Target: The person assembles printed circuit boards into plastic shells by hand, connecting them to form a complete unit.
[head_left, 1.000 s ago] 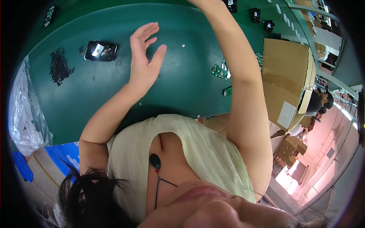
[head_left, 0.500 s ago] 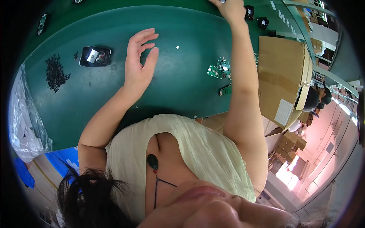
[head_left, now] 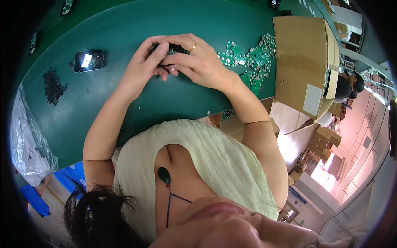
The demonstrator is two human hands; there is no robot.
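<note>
Holding a small black part (head_left: 175,48) between the two hands, the person sits close at the green bench (head_left: 182,101), and the part is raised in front of the chest, over the middle of the bench. What I can see of the part shows its long axis running mostly from left to right, from one hand toward the other. Its two ends are covered by the fingers, so I cannot tell which end is the front, nor which way it points.

The left hand (head_left: 145,60) is curled, with the thumb laid along the near left side of the part. The right hand (head_left: 200,62), which wears a gold ring (head_left: 193,47), is bent around the right side, its fingers reaching over toward the left hand. Both hands are nearly closed, with the part in their grasp.

To the left lies a black case (head_left: 97,62) with a bright rectangle on it; its long axis also goes left to right. Farther left is a heap of small black pieces (head_left: 53,87). On the right, green circuit boards (head_left: 259,56) are scattered near a cardboard box (head_left: 300,53).
</note>
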